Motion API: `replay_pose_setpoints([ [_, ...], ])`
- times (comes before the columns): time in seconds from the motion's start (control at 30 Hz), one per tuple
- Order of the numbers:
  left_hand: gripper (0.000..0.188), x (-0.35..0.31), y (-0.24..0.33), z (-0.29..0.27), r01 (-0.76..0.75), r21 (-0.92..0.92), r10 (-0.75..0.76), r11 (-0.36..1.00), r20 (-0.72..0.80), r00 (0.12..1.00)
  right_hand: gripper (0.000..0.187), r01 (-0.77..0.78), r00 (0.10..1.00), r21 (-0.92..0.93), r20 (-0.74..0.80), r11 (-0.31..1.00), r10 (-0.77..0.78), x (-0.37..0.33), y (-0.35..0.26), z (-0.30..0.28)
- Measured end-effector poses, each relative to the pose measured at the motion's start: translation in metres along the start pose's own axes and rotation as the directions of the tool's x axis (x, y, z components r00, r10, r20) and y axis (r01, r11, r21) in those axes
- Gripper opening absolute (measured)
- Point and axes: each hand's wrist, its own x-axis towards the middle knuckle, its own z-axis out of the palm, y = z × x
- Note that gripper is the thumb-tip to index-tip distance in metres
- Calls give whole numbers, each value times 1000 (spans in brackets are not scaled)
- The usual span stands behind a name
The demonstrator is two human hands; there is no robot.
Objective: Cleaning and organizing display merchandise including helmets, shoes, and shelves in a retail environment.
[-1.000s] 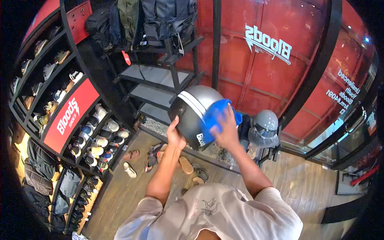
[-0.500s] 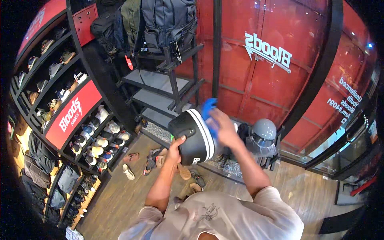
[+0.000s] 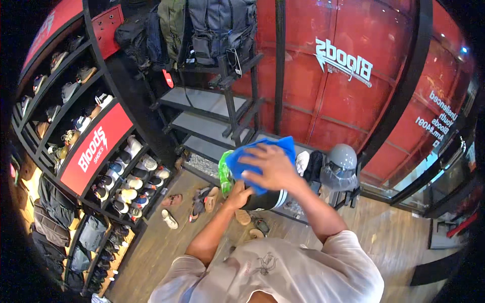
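Two hands of mine meet at the black helmet [image 3: 263,201], held up before my chest: my left hand [image 3: 239,195] is clamped on its left edge, my right hand [image 3: 273,167] spreads, fingers apart, over the blue cloth [image 3: 286,146] covering it. A grey helmet [image 3: 342,157] sits to the right.
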Motion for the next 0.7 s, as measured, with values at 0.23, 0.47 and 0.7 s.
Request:
replay_pose_setpoints([
  [0.23, 53, -11, 18, -16, -87, 79, 69, 993, 205, 976, 51, -15, 998, 82, 65, 997, 10, 9, 9, 34],
  [0.47, 43, -24, 38, -9, -163, -120, 189, 979, 252, 949, 53, -519, 832, 376, 428, 768, 352, -2, 75, 43],
  [0.7, 40, -28, 26, -28, -38, 21, 29, 999, 331, 943, 43, -190, 975, 186, -76, 964, 207, -22, -3, 40],
])
